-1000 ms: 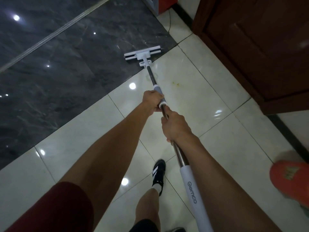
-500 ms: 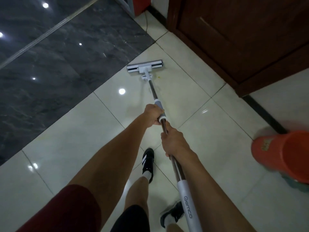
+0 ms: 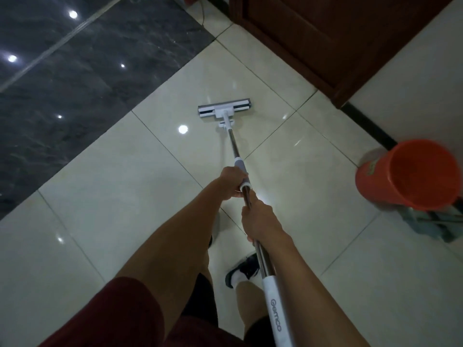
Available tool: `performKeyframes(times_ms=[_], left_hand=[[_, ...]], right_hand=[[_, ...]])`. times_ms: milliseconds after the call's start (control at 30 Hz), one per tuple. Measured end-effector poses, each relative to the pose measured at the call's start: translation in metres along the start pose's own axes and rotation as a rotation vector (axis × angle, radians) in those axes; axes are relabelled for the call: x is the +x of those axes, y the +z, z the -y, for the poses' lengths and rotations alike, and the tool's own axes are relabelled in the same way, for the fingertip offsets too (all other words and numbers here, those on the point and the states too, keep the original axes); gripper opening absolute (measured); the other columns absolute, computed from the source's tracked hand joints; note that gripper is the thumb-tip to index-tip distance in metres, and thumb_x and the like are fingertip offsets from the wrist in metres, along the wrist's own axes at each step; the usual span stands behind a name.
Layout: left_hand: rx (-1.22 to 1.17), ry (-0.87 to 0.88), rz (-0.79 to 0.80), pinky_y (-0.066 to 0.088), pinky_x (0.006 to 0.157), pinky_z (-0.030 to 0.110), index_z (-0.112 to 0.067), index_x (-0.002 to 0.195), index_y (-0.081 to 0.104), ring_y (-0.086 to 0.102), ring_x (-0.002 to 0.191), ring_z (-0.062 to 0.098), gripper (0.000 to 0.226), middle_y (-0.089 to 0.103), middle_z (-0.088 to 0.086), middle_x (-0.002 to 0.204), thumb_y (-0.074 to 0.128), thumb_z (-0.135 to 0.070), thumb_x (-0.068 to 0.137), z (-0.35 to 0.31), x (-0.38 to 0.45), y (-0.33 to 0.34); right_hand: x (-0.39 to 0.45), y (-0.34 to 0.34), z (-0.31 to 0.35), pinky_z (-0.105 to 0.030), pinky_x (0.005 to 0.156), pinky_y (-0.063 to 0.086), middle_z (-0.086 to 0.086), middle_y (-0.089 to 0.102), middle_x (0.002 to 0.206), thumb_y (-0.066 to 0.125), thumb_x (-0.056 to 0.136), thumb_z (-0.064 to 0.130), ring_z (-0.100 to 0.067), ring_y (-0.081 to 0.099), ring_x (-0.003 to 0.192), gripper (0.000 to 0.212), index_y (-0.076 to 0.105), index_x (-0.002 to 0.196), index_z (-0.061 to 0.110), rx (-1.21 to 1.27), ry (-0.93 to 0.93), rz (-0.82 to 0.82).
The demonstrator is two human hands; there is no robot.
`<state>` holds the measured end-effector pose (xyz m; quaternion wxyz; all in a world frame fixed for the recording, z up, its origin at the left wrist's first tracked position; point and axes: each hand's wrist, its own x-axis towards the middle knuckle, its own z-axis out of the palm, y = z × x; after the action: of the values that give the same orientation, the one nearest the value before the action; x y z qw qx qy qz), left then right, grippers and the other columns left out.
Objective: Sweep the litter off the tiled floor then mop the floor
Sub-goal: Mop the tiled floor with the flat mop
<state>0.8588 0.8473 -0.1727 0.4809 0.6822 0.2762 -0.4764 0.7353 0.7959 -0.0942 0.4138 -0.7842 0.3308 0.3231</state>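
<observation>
Gripping the mop (image 3: 237, 156) with both fists curled round its shaft, the left hand (image 3: 231, 182) clasps the grey collar while the right hand (image 3: 260, 222) wraps the polished metal tube just behind it. "Gemco" reads along the white plastic handle section near the body. The flat rectangular mop head (image 3: 224, 110) lies on glossy cream tiles (image 3: 112, 196), beside dark marbled slabs (image 3: 62, 83). An orange plastic bucket (image 3: 406, 175) stands to the right.

Floor (image 3: 130, 204): glossy cream tiles, dark marbled tiles at left. Mop head (image 3: 224, 111) flat on cream tile. Orange bucket (image 3: 411, 175) at right.
</observation>
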Motion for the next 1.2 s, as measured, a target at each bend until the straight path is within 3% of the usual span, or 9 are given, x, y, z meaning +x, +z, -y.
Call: performKeyframes(times_ms=[100,233,367,433,533,767,933,1100,1200], left_hand=[[0.012,0.001,0.017,0.058,0.068,0.042,-0.004,0.083,0.056,0.063,0.070,0.028,0.015,0.062,0.018,0.082,0.055,-0.001,0.097,0.021,-0.016,0.008],[0.102,0.038,0.079,0.059,0.079,0.048,-0.004,0.084,0.057,0.065,0.081,0.030,0.014,0.064,0.017,0.085,0.055,-0.002,0.099,0.050,-0.024,0.010],[0.083,0.046,0.066,0.055,0.051,0.036,-0.006,0.097,0.059,0.068,0.081,0.030,0.005,0.065,0.022,0.100,0.059,-0.010,0.099,0.075,-0.025,-0.004],[0.099,0.064,0.074,0.056,0.055,0.037,-0.005,0.101,0.060,0.067,0.081,0.030,0.004,0.065,0.019,0.097,0.058,-0.009,0.099,0.086,-0.027,-0.013],[0.217,0.127,0.096,0.060,0.067,0.039,0.000,0.132,0.053,0.063,0.074,0.024,0.034,0.058,0.007,0.087,0.054,-0.008,0.099,0.105,-0.028,-0.023],[0.244,0.121,0.173,0.062,0.070,0.040,-0.001,0.143,0.046,0.064,0.082,0.027,0.049,0.060,0.013,0.103,0.055,-0.005,0.095,0.162,-0.041,-0.053],[0.219,0.110,0.183,0.061,0.063,0.035,-0.001,0.137,0.052,0.064,0.078,0.024,0.042,0.061,0.010,0.097,0.054,-0.003,0.095,0.196,-0.054,-0.064],[0.163,0.064,0.095,0.061,0.053,0.040,0.001,0.089,0.061,0.068,0.071,0.030,0.006,0.066,0.022,0.090,0.067,-0.001,0.090,0.232,-0.073,-0.058],[0.187,0.063,0.092,0.061,0.052,0.040,0.005,0.094,0.064,0.070,0.068,0.031,0.010,0.068,0.024,0.090,0.070,-0.001,0.087,0.256,-0.088,-0.055]], right_hand=[[-0.021,0.005,-0.016,-0.038,0.075,0.059,-0.010,0.064,0.104,0.034,0.103,0.021,-0.028,0.069,0.081,0.053,0.024,0.154,0.026,0.011,0.017,0.001],[-0.040,0.023,-0.032,-0.040,0.082,0.059,-0.012,0.064,0.112,0.035,0.102,0.022,-0.028,0.069,0.087,0.055,0.021,0.155,0.028,-0.003,0.013,-0.020],[-0.053,0.047,-0.037,-0.035,0.071,0.060,-0.012,0.065,0.111,0.035,0.104,0.021,-0.026,0.070,0.080,0.055,0.020,0.157,0.027,0.038,0.013,-0.001],[-0.059,0.060,-0.036,-0.031,0.062,0.057,-0.011,0.065,0.110,0.036,0.104,0.020,-0.023,0.069,0.075,0.055,0.021,0.157,0.026,0.050,0.023,-0.005],[-0.072,0.082,-0.039,-0.028,0.054,0.054,-0.011,0.064,0.106,0.036,0.104,0.020,-0.021,0.067,0.068,0.056,0.020,0.157,0.029,0.071,0.031,-0.013],[-0.106,0.150,-0.055,-0.035,0.065,0.060,-0.009,0.062,0.095,0.037,0.105,0.022,-0.020,0.065,0.069,0.058,0.016,0.158,0.031,0.099,0.067,-0.059],[-0.128,0.189,-0.072,-0.040,0.068,0.061,-0.008,0.061,0.089,0.038,0.104,0.023,-0.021,0.063,0.068,0.059,0.015,0.158,0.031,0.095,0.073,-0.103],[-0.151,0.210,-0.099,-0.033,0.064,0.056,-0.006,0.060,0.083,0.039,0.104,0.022,-0.015,0.057,0.063,0.056,0.020,0.157,0.027,0.060,0.070,-0.127],[-0.170,0.226,-0.118,-0.034,0.065,0.056,-0.009,0.060,0.089,0.038,0.104,0.022,-0.018,0.059,0.067,0.058,0.017,0.157,0.028,0.077,0.068,-0.124]])
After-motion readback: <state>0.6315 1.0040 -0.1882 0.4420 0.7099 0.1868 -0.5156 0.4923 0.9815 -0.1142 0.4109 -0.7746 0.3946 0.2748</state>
